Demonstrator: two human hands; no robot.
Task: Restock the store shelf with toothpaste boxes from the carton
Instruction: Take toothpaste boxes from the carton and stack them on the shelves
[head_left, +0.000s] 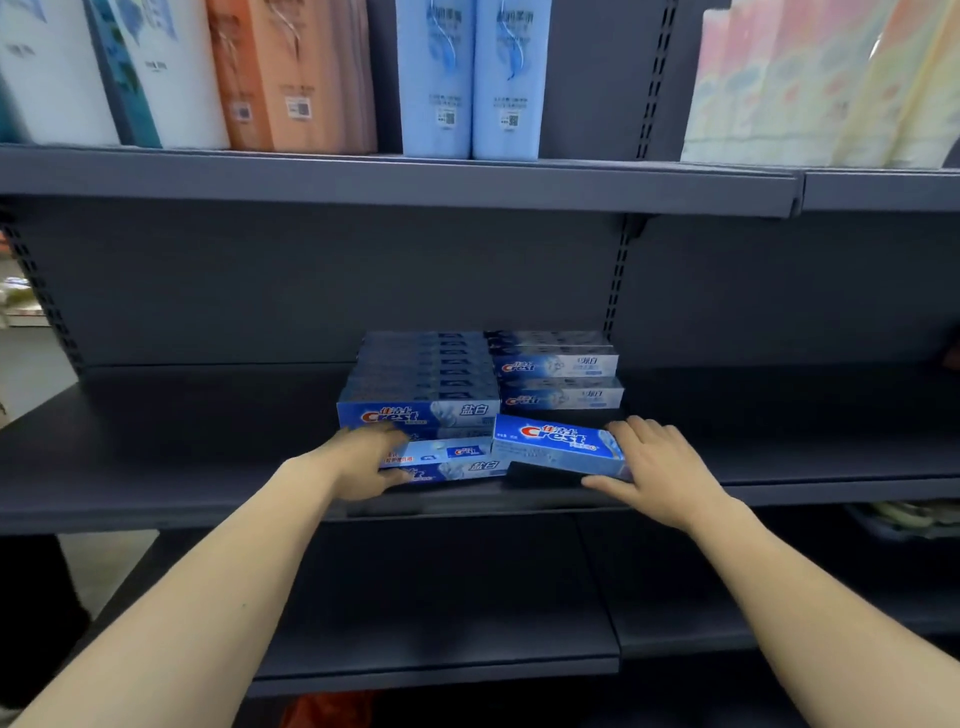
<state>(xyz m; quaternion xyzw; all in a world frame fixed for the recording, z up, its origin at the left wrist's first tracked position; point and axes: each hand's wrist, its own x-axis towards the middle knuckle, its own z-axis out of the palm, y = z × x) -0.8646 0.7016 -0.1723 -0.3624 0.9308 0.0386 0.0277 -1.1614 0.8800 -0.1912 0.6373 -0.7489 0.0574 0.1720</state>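
Blue toothpaste boxes stand in two stacks on the dark middle shelf (208, 457): a taller left stack (421, 395) and a shorter right stack (558, 374) set further back. My right hand (649, 462) grips the right end of one blue toothpaste box (556, 444), tilted and raised slightly above the shelf's front, in front of the right stack. My left hand (363, 457) holds the left end of the lowest boxes (447, 460) of the left stack, fingers curled round them. The carton is out of view.
The upper shelf (395, 182) carries tall packs in white, orange (291, 78) and light blue (472, 78), with pastel packs (821, 83) to the right. A perforated upright (618, 291) splits the back panel. A bare lower shelf (441, 613) lies beneath my arms.
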